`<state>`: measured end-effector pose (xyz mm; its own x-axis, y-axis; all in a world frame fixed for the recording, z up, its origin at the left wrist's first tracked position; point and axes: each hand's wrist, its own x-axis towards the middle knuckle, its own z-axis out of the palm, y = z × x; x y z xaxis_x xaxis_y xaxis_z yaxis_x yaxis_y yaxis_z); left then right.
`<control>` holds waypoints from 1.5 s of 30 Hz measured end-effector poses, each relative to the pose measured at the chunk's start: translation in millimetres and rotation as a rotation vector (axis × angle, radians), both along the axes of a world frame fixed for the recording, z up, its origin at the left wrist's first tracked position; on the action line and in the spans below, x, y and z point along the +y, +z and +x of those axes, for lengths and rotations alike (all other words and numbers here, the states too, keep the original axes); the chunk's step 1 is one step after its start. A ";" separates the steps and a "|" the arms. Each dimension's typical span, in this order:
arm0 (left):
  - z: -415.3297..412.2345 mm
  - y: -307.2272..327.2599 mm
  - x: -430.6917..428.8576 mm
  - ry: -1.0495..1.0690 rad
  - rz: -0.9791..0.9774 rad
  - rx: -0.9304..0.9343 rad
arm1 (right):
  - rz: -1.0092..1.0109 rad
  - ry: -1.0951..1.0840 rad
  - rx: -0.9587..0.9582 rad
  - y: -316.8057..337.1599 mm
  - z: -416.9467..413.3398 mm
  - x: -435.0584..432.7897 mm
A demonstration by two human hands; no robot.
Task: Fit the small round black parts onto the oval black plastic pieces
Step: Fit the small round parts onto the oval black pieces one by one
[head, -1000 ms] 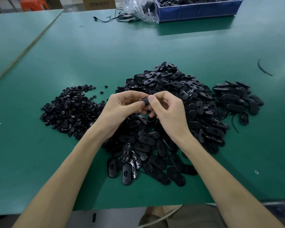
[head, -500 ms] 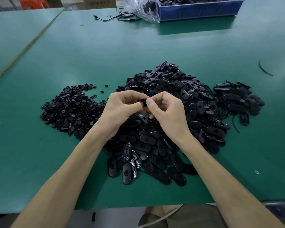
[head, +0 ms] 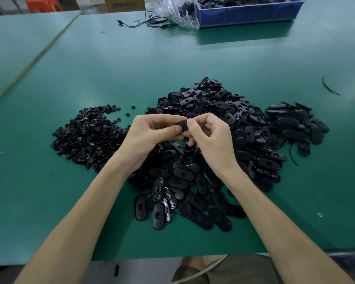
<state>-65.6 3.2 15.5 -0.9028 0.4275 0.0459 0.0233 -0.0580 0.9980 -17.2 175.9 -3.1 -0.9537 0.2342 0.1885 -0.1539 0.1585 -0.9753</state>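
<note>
Left hand (head: 150, 132) and right hand (head: 209, 134) both pinch one oval black piece (head: 182, 126) above the oval pile (head: 213, 140); round parts heap (head: 90, 134) left on tabletop (head: 131, 64).

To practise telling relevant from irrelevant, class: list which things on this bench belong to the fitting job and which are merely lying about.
Belong to the job: oval piece pinched between the left hand and right hand; heap of small round parts; heap of oval pieces.

Lying about: cable; black strip; cardboard box.
</note>
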 end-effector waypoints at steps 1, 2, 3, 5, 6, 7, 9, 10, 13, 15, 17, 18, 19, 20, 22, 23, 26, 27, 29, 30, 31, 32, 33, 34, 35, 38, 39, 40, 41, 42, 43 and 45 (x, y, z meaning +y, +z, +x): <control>0.1 -0.3 0.1 0.000 -0.002 0.007 | -0.003 0.000 -0.004 0.3 -0.1 0.1; 0.4 -0.5 0.5 -0.001 -0.004 0.014 | -0.004 0.000 -0.009 0.4 -0.1 0.2; 0.7 -0.8 0.9 -0.001 -0.007 0.021 | -0.003 0.001 -0.013 0.4 -0.1 0.3; 0.5 -1.6 1.6 0.006 -0.021 0.033 | -0.002 0.008 -0.021 0.4 0.0 0.3; 0.1 -2.0 1.7 0.008 -0.030 0.038 | -0.002 0.012 -0.021 0.5 -0.3 0.3; 0.0 -2.3 1.7 0.011 -0.037 0.042 | -0.002 0.015 -0.020 0.4 -0.5 0.3; -0.6 -3.2 1.2 0.014 -0.044 0.043 | -0.004 0.018 -0.016 0.4 -1.0 -0.3; -0.7 -3.5 1.2 0.014 -0.046 0.041 | -0.006 0.021 -0.014 0.4 -1.1 -0.2; -0.8 -4.1 0.5 0.000 -0.055 0.034 | -0.016 0.032 -0.005 -0.4 -1.2 -0.6; -1.5 -4.2 0.9 0.007 -0.057 0.026 | -0.025 0.023 0.005 -0.8 -2.0 -0.3; -1.1 -4.8 3.1 0.038 -0.068 0.019 | -0.051 0.008 0.011 -0.9 -2.6 1.1; -0.5 -4.8 4.5 0.056 -0.075 0.019 | -0.069 0.007 0.010 -1.2 -3.0 1.6; 0.2 -4.4 5.6 0.077 -0.085 0.021 | -0.083 0.008 0.009 -1.5 -3.1 1.6; 0.4 -2.8 6.5 0.103 -0.094 0.031 | -0.091 0.008 0.008 -1.9 -3.5 1.2; -1.4 4.9 9.8 0.169 -0.107 0.075 | -0.088 -0.010 0.013 -3.0 -5.3 1.2; -3.2 10.9 12.6 0.201 -0.104 0.100 | -0.076 -0.024 0.016 -4.1 -6.3 1.4; -9.6 35.3 30.4 0.255 -0.079 0.155 | -0.011 -0.034 0.010 -6.3 -8.3 0.0; -10.8 43.3 41.1 0.229 -0.083 0.160 | 0.012 -0.021 0.007 -6.8 -8.4 -0.7; -10.3 56.0 69.9 0.097 -0.134 0.157 | 0.056 0.001 -0.009 -6.9 -9.4 -1.8; -9.0 59.9 87.1 0.023 -0.166 0.156 | 0.103 0.001 -0.030 -8.0 -10.6 -1.4; -7.7 61.9 105.3 -0.038 -0.192 0.158 | 0.167 0.003 -0.054 -9.8 -11.1 0.0; -7.1 62.4 123.8 -0.087 -0.214 0.159 | 0.219 0.011 -0.083 -11.2 -11.3 0.3; -6.5 62.0 142.0 -0.132 -0.241 0.156 | 0.253 0.034 -0.095 -12.8 -10.0 1.7; -5.6 60.9 160.2 -0.181 -0.277 0.147 | 0.236 0.078 -0.087 -16.4 -8.8 4.5; -5.4 59.2 174.4 -0.224 -0.321 0.133 | 0.191 0.140 -0.047 -19.7 -7.9 6.2; -4.3 50.3 208.9 -0.311 -0.417 0.037 | 0.076 0.147 0.032 -18.9 -4.5 4.8; -3.9 46.9 216.8 -0.316 -0.423 0.006 | 0.037 0.138 0.014 -18.0 -6.0 2.0; -3.5 43.8 223.1 -0.313 -0.422 -0.015 | 0.025 0.109 -0.006 -18.1 -8.4 0.0; -3.2 41.1 227.6 -0.306 -0.415 -0.029 | 0.052 0.077 -0.007 -18.5 -10.0 -0.3; -3.1 38.8 230.2 -0.302 -0.407 -0.035 | 0.062 0.059 -0.006 -19.2 -11.0 -0.9; -2.7 37.3 230.5 -0.305 -0.400 -0.034 | 0.064 0.053 -0.006 -19.8 -10.5 -0.9; 0.0 36.8 226.1 -0.316 -0.373 -0.030 | 0.060 0.066 -0.011 -18.3 -9.9 -0.6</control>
